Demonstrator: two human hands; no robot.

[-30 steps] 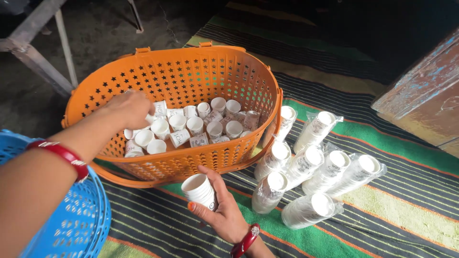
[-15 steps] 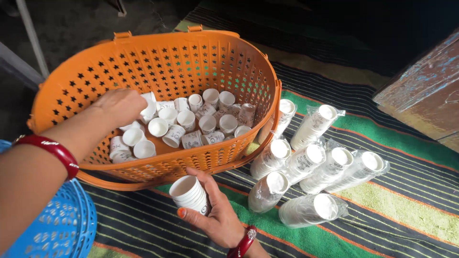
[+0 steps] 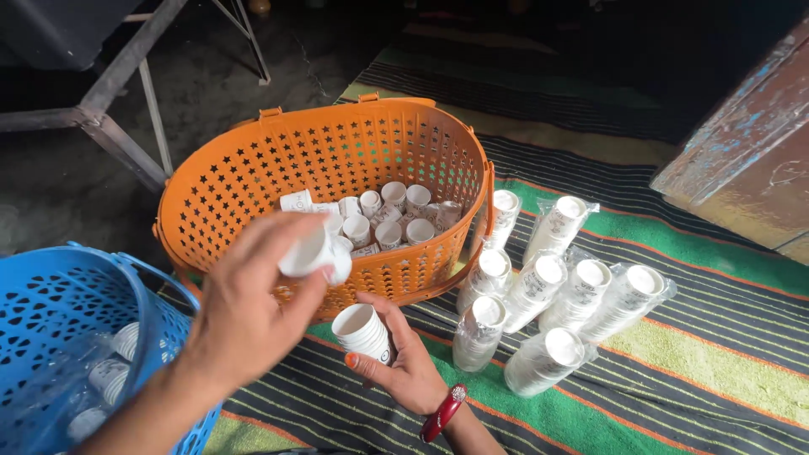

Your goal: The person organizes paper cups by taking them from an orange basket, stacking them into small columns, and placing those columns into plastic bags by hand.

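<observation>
Left hand pinches one white cup in its fingertips, above the cup stack gripped by right hand.

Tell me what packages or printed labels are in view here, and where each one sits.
Clear plastic sleeves of stacked white cups: about seven, lying on the striped mat right of the orange basket.
Loose white cups: inside the orange basket, small dark print on their sides.
Short cup stack: in the right hand, white, dark print.
Single cup: in the left hand, white.
No signs or screens.
</observation>
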